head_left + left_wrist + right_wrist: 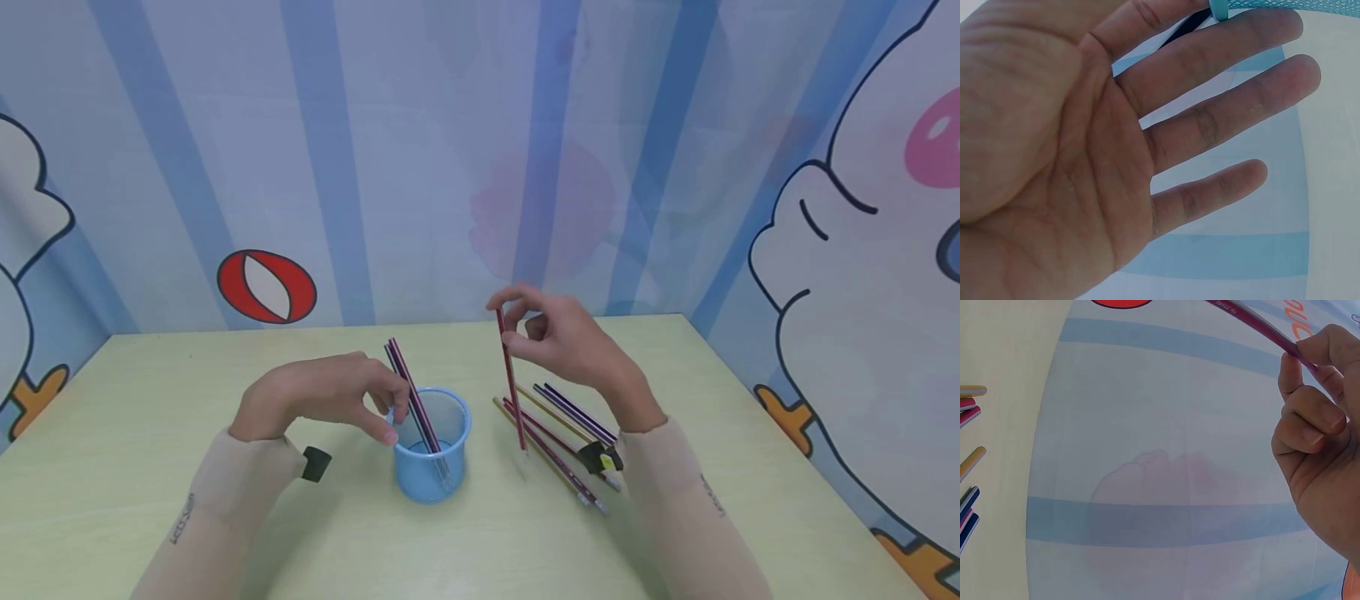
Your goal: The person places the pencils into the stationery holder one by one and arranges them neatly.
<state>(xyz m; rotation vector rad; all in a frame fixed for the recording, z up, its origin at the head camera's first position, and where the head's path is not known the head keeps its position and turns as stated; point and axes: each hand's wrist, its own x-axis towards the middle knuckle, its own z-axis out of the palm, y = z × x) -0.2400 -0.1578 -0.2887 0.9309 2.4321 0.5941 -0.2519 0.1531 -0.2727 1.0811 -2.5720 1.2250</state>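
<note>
A light blue cup (427,482) stands upright on the table, with several dark and red pencils (420,408) leaning in it. My left hand (318,392) pinches the cup's left rim between thumb and forefinger. In the left wrist view the other fingers (1210,125) are stretched out, and a bit of the blue rim (1219,9) shows. To the right of the cup, my right hand (566,337) pinches a red pencil (512,383) by its upper end. That pencil hangs nearly upright above the table, its white-tipped end down. Its shaft (1254,322) also crosses the right wrist view.
Several loose pencils (558,464), red, yellow and dark striped, lie fanned on the table (360,542) under my right wrist. Their ends (969,464) show at the left of the right wrist view. A printed curtain (435,167) hangs behind the table's back edge.
</note>
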